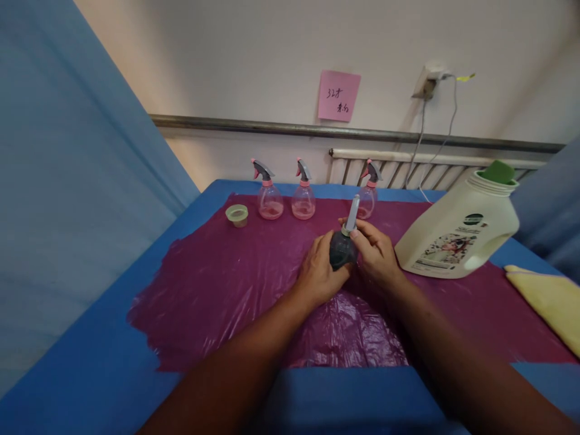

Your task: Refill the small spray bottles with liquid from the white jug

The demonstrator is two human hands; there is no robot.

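A dark spray bottle (343, 249) with a grey spray head is held between my hands over the purple plastic sheet (226, 272). My left hand (319, 269) is closed around the bottle's body from the left. At the pale collar, my right hand (374, 248) has its thumb and fingers closed on the neck. The grey head points up, tilted slightly right. Behind it stands a clear spray bottle (369, 199) with pink liquid, partly hidden. Two similar bottles, one left (270, 199) and one in the middle (303, 199), stand upright on the sheet.
A small translucent cup (237, 215) stands left of the bottles. To the right is a large cream jug (457, 229) with a green piece in its mouth. A yellow cloth (548, 302) lies at the right edge. Blue curtains hang on both sides; a rail (254, 126) crosses the wall.
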